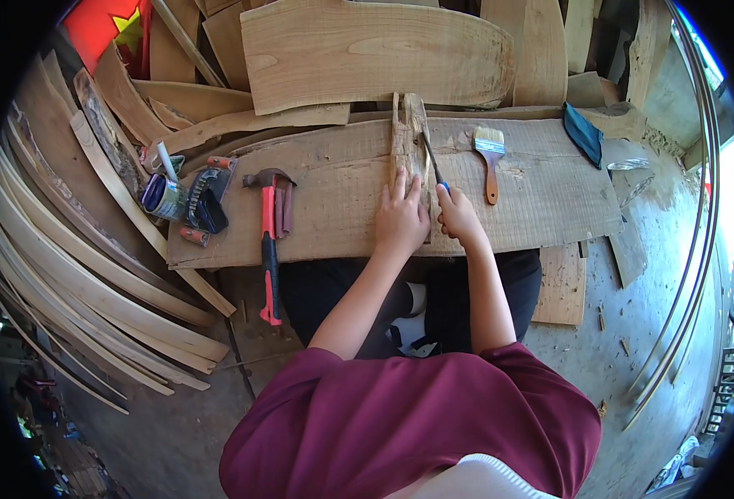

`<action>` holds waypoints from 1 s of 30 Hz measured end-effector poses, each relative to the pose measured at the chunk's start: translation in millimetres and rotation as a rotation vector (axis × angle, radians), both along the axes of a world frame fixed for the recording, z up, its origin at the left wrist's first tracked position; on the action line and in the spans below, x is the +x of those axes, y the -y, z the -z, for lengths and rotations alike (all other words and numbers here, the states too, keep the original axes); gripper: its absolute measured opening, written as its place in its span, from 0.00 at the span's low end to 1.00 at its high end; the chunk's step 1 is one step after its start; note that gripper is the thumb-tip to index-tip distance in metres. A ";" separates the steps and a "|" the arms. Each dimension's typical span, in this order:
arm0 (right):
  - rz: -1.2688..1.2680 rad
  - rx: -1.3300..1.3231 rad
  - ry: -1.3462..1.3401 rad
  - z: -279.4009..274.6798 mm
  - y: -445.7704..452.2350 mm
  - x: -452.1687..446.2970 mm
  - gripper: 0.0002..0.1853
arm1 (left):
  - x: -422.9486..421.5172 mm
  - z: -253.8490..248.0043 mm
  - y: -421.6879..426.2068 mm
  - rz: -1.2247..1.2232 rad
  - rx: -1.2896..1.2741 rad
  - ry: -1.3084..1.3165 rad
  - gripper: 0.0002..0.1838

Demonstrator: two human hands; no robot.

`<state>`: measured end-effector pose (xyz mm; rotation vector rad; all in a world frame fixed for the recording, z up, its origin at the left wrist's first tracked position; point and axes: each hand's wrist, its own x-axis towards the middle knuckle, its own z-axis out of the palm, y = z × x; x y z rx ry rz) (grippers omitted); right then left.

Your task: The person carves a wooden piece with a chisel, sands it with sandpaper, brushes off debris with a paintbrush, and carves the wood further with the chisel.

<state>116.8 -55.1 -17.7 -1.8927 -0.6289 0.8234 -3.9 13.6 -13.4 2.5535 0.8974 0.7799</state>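
Observation:
A rough, split strip of wood lies lengthwise away from me on the wide plank. My left hand rests flat on its near end, fingers stretched out along the wood. Closed around the blue handle of a thin dark tool is my right hand. The tool's shaft points away from me along the strip's right edge, and its tip is too small to make out. To the right lies a paintbrush with a brown handle.
On the plank's left are a red-and-black hammer, dark red sticks, a black clamp-like tool and a can. A teal cloth lies right. Curved wood strips fill the left; boards stand behind.

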 end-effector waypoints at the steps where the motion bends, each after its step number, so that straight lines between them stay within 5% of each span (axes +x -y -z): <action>1: -0.002 0.002 0.001 2.7 -5.6 2.7 0.27 | 0.3 0.9 0.0 0.000 0.007 -0.005 0.27; 19: -0.003 0.075 0.121 -4.3 -34.4 13.5 0.27 | 0.0 -5.0 2.9 -0.020 0.000 -0.053 0.26; 30: 0.001 0.025 -0.162 -5.1 -2.4 -1.7 0.26 | 0.4 -5.3 3.1 -0.011 -0.023 -0.035 0.25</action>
